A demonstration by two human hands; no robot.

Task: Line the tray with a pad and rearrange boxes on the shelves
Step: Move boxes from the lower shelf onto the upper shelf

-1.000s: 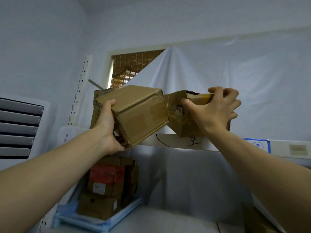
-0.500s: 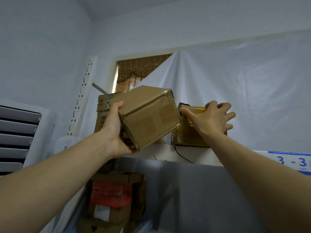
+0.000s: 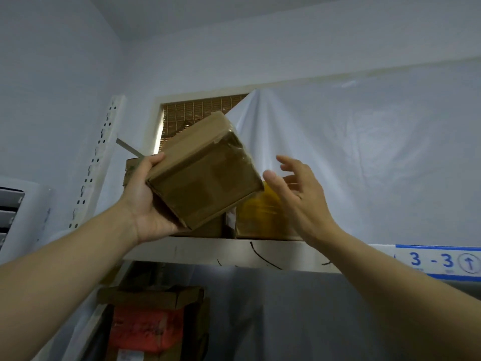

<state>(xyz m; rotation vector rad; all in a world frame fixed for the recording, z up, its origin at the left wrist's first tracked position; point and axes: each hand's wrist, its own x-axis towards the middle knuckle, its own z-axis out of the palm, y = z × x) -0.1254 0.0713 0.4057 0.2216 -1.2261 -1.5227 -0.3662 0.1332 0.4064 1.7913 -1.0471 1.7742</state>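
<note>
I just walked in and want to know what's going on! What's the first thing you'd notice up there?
First, the big brown cardboard box, tilted and held up in the left hand in front of the top shelf. Next, the right hand, open beside it, touching nothing. Behind that hand a box wrapped in yellow tape sits on the shelf, and a blue "3-3" label marks its edge at the right.

Blue-edged label [image 3: 440,261] on shelf edge [image 3: 234,252] reads "3 -3", circled up arrow.
</note>
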